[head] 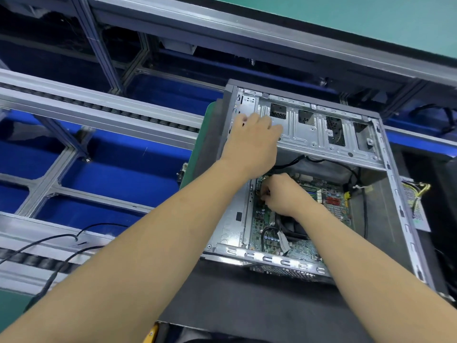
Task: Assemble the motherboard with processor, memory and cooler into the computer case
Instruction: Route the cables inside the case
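Closest to the camera, both bare forearms come in from the bottom edge and angle up toward the middle right of the frame. The computer case (385, 169) lies on its side with the open face up, on a dark mat (222, 305), right of centre. Its long axis runs from lower left to upper right across the picture, far end toward the top.

The motherboard (336, 206) sits flat on the case floor, green, same direction as the case, with the black cooler (294, 230) in the lower middle of it, partly under the right wrist.

The right hand (279, 194) is down inside the case at the board's left edge, knuckles up, fingers curled in tight. They look like they're pinching something small there, but I can't tell what it is.

Further up, the left hand (254, 137) reaches over the case's upper left corner, palm down, fingers loosely spread and resting on the silver drive cage (321, 134) that spans the far end.

Behind all that, upper left of the frame, there's an aluminium conveyor frame (99, 112) with blue underneath, and black cables (57, 240) at lower left.
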